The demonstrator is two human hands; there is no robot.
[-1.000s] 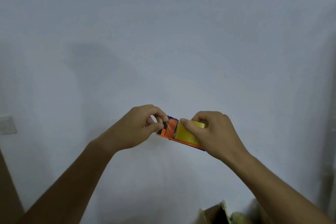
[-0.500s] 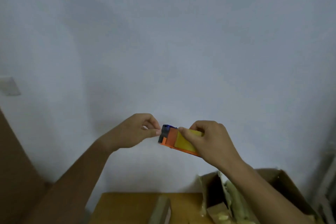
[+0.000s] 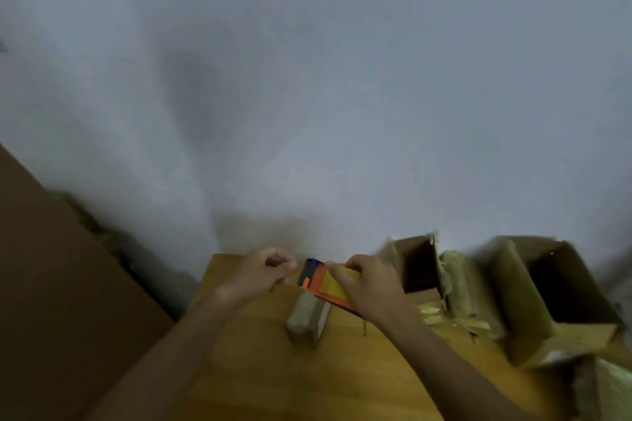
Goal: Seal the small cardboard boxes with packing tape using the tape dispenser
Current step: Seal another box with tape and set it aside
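On the yellow wooden tabletop (image 3: 260, 369) a small tape-wrapped cardboard box (image 3: 305, 318) has come into view as the head tips down. Above it, the right hand (image 3: 371, 287) grips the orange tape dispenser (image 3: 319, 280); the left hand (image 3: 263, 272) is curled by its tip, perhaps pinching tape, which cannot be told. Sealing looks imminent.

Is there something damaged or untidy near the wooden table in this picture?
Yes. The open cardboard box right of the right hand has a torn, ragged rim, and loose yellowish tape scraps lie beside it. The small box on the table looks intact.
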